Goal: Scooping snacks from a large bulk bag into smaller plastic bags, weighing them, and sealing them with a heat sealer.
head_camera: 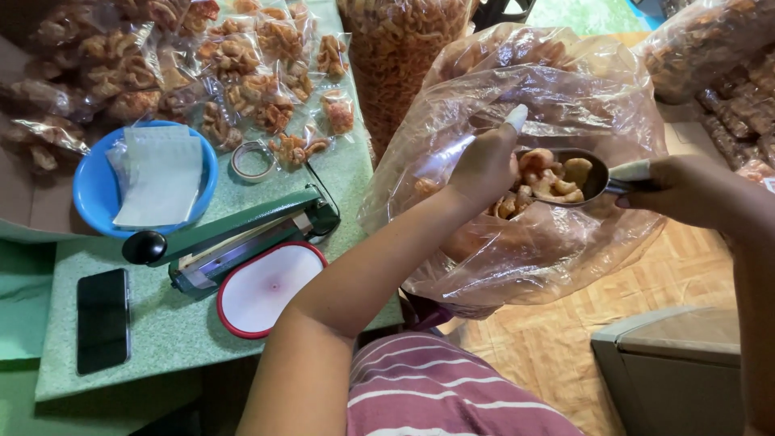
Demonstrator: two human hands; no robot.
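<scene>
Snacks (555,179), curled, golden-brown fried pieces, fill the bowl of one metal scoop (565,179) held level inside the mouth of a large clear plastic bag (557,97). The right hand (686,190) is clenched around the scoop's handle at the bag's right edge, while the left hand (484,165) grips the bag's rim, pinching the film with a long pale nail raised. More of the same pieces lie at the bottom of that bag, which rests against the person's striped lap above a patterned tan floor. Behind it stands one tall clear sack (400,56) packed with snacks, and further sealed bags (718,73) pile up at the far right. To the left, on the speckled green counter (161,323), sit one green heat sealer (242,238) with a black knob, one oval white tray with a red rim (270,289), one black phone (102,320) lying face up, one roll of clear tape (253,161), and one blue bowl (93,190) holding a stack of small clear empty bags (157,173). Beyond these, many small filled packets (242,73), too heaped to count, cover the counter's far end.
</scene>
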